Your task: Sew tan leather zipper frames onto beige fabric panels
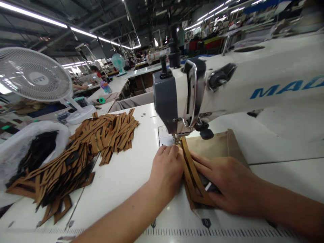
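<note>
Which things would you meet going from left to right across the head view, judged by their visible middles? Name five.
White round mesh fan → small teal round fan → person's left hand → long brown fabric strip → person's right hand.

I see the sewing machine [233, 81] reaching over the right of the surface [121, 189], its needle end [177, 133] above the far end of a strip [188, 157]. The left grip [170, 165] sits at that strip's left, the right grip [229, 184] at its right, before a fabric panel [215, 145]. Further left I have a strip pile [108, 131], a bag [62, 131] beside it, a fan [35, 76] behind.
</note>
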Demonstrator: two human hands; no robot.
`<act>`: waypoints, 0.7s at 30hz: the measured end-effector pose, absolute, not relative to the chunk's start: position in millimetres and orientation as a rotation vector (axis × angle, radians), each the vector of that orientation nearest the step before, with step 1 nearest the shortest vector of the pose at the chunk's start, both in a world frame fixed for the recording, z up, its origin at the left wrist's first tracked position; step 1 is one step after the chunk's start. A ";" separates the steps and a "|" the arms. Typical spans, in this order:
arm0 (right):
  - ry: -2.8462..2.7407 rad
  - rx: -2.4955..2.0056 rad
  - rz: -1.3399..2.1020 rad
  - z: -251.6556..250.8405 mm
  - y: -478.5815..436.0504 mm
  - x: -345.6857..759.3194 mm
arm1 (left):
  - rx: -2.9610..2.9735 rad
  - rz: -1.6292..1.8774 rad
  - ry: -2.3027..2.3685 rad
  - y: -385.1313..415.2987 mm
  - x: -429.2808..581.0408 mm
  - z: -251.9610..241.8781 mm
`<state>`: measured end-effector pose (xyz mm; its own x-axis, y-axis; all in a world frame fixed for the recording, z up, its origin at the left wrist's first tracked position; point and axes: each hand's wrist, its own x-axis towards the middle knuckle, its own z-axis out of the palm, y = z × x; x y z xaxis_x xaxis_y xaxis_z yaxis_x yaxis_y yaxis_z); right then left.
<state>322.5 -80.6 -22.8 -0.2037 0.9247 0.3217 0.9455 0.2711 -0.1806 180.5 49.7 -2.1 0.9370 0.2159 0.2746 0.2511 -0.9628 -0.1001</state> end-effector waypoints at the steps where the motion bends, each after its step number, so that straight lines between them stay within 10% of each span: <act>1: -2.181 -1.694 -0.091 -23.8 -80.8 323.2 | -2.967 -0.369 -0.375 49.6 180.7 -1.7; 21: -2.087 -1.800 -0.152 -27.5 -76.3 314.2 | -3.146 -0.651 -0.249 57.3 159.2 -11.2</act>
